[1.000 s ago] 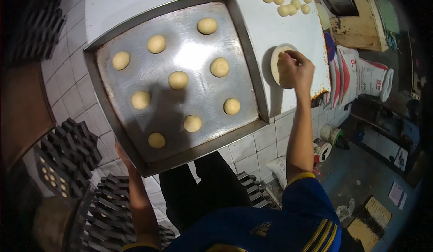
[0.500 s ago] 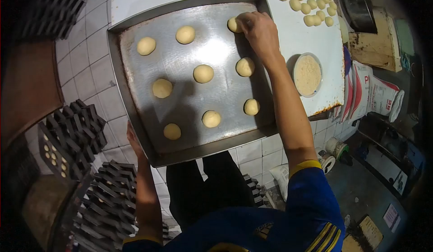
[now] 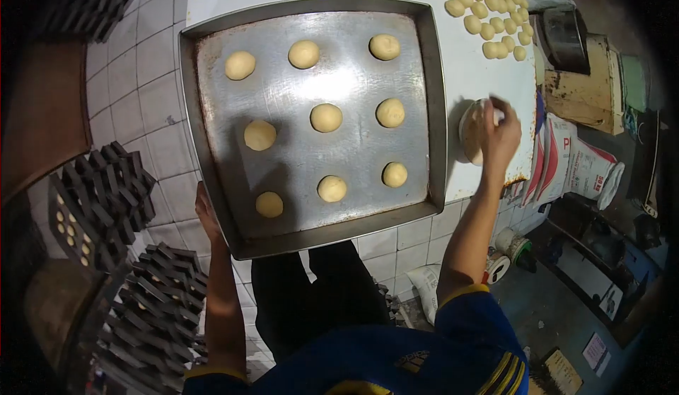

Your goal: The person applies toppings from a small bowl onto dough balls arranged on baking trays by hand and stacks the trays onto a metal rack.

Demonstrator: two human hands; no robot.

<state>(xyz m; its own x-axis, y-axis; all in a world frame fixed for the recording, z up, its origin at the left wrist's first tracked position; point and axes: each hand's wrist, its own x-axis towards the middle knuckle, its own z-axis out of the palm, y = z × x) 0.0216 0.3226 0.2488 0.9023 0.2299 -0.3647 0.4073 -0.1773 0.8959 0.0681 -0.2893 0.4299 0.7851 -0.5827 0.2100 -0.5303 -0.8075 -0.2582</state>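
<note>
A deep metal baking tray [image 3: 438,112] holds several round dough balls [image 3: 326,118] in spaced rows, its near edge jutting past the white table. My left hand [image 3: 206,212] grips the tray's outer left side near the front corner, some fingers hidden by the wall. To the right of the tray, my right hand [image 3: 501,137] is over a bowl of pale crumbs [image 3: 472,137] and covers its right part. Its fingers are curled and slightly blurred; something whitish shows between them, but I cannot make out what it is.
Many smaller dough balls [image 3: 488,6] lie on the far right of the white table [image 3: 463,62]. Dark stacked racks or trays [image 3: 152,310] stand on the tiled floor at left. Printed sacks [image 3: 566,158], a cardboard box [image 3: 583,77] and tubs [image 3: 509,246] are at right.
My right hand has let go of the dough ball at the tray's far right corner and moved right and nearer, over the crumb bowl. My left hand stays at the tray.
</note>
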